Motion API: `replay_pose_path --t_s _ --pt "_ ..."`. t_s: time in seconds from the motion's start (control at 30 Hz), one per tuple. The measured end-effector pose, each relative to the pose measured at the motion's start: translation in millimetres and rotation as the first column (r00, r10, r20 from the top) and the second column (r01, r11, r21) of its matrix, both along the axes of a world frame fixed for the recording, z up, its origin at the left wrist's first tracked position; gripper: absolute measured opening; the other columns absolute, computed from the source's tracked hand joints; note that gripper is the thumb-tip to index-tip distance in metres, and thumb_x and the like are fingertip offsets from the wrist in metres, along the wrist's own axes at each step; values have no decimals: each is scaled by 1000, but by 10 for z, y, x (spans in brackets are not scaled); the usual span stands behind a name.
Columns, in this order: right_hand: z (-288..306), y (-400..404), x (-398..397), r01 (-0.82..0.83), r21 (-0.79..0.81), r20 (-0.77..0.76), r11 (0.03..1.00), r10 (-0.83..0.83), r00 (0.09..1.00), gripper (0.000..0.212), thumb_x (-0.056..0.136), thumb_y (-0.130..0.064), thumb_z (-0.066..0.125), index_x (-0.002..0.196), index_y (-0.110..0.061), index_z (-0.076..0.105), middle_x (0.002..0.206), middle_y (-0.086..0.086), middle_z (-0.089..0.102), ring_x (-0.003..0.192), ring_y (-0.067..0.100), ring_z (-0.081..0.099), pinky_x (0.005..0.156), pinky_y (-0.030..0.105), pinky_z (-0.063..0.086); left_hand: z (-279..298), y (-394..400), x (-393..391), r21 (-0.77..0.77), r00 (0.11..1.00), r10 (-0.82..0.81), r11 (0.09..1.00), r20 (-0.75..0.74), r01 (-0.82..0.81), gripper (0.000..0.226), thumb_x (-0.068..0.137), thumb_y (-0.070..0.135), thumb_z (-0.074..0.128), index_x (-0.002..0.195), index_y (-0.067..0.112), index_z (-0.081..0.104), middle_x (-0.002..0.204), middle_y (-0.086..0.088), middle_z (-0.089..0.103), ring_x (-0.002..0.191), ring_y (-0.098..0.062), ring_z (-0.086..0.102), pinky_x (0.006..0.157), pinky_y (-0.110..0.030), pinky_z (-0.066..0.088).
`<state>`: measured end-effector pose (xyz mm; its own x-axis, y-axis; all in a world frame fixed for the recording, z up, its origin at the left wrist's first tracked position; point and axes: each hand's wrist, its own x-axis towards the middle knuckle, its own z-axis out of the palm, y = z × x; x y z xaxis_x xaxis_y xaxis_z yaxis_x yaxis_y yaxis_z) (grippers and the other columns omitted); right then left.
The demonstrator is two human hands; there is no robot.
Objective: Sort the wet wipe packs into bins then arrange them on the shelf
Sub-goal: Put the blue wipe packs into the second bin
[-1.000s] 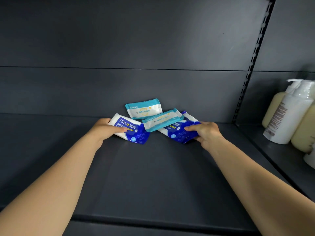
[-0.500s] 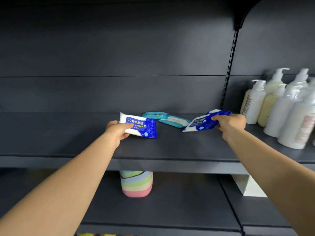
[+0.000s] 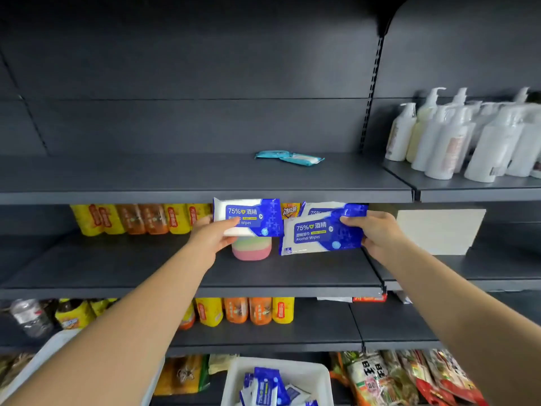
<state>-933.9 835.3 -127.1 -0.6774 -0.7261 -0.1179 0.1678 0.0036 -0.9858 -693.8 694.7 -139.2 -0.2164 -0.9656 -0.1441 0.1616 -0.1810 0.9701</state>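
The left hand (image 3: 209, 235) pinches one blue alcohol-wipe pack (image 3: 248, 216) by its left end, thumb on the front and fingers (image 3: 204, 221) curled behind, and holds it in the air in front of the middle shelf, just below the top shelf's edge (image 3: 205, 197). The right hand (image 3: 377, 232) grips the right end of what look like two blue packs (image 3: 322, 234) held together, one mostly hidden behind the other. The white bin (image 3: 325, 376) that already holds blue packs sits far below, at the bottom of the view, and two teal packs (image 3: 288, 157) lie on the top shelf, well apart from the hands. The likeliest slip is on the right: two slick film packs held only at one end can slide against each other, and the hidden rear one may drop onto the middle shelf or fall past the bin. The soft packs sag from an end grip, so the free corners could catch the shelf lip or knock the striped pastel cup (image 3: 251, 249) standing just behind the left pack on the way down. A drop from this height could also miss the bin's narrow opening, or land in the wrong tray, of which only a pale edge (image 3: 44, 356) shows at lower left. The teal packs, lying flat at the back of the top shelf, could easily be overlooked.
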Motion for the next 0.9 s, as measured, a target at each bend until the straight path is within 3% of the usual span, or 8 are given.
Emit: replay_pose_path --t_s 0.1,0.23,0.43,0.67,0.77,0.83,0.9 --pt "-515 168 145 -62 81 52 995 58 997 14 80 -3 70 89 -8 59 93 10 67 85 23 65 75 38 54 -508 189 158 131 998 -17 991 62 8 21 82 2 69 98 7 56 101 -12 64 76 -17 63 61 -27 51" --pt "-1389 309 203 -108 257 161 960 68 985 33 76 -3 74 107 1 62 100 18 69 91 33 68 84 49 55 -1266 358 220 308 994 -18 951 112 -17 19 81 2 69 85 11 53 89 -9 64 73 -17 62 57 -24 54" --pt "-2861 524 252 -109 458 302 883 -39 953 36 74 -1 75 108 1 63 102 20 69 91 35 67 86 52 53 -2647 571 250 538 987 -57 842 153 -35 12 82 4 69 85 7 57 90 -12 64 75 -18 62 51 -21 55" --pt "-4136 636 255 -77 606 373 792 -197 907 32 76 12 67 106 3 61 102 22 66 87 35 64 72 45 55 -3998 686 158 695 973 -21 704 228 -147 17 81 4 69 94 3 58 92 -14 63 73 -22 61 42 -20 52" --pt "-4535 571 276 -136 649 407 749 -190 893 25 79 13 63 103 7 60 88 19 65 76 31 63 74 46 53 -4452 624 49 715 956 -36 672 291 -193 20 80 6 71 95 2 58 100 -16 62 78 -23 62 61 -27 55" --pt "-4782 477 275 -169 671 425 722 -189 885 25 80 12 64 104 8 60 90 20 64 77 31 63 72 44 53 -4699 538 -49 707 946 -23 670 324 -226 24 81 8 70 100 2 57 104 -15 61 89 -25 61 78 -32 51" --pt "-5008 360 290 -184 706 414 684 -187 891 25 82 10 63 107 5 59 96 20 63 82 32 61 72 43 53 -4914 426 -137 691 933 -30 681 359 -244 31 82 9 71 108 4 57 107 -13 61 97 -25 59 82 -32 49"
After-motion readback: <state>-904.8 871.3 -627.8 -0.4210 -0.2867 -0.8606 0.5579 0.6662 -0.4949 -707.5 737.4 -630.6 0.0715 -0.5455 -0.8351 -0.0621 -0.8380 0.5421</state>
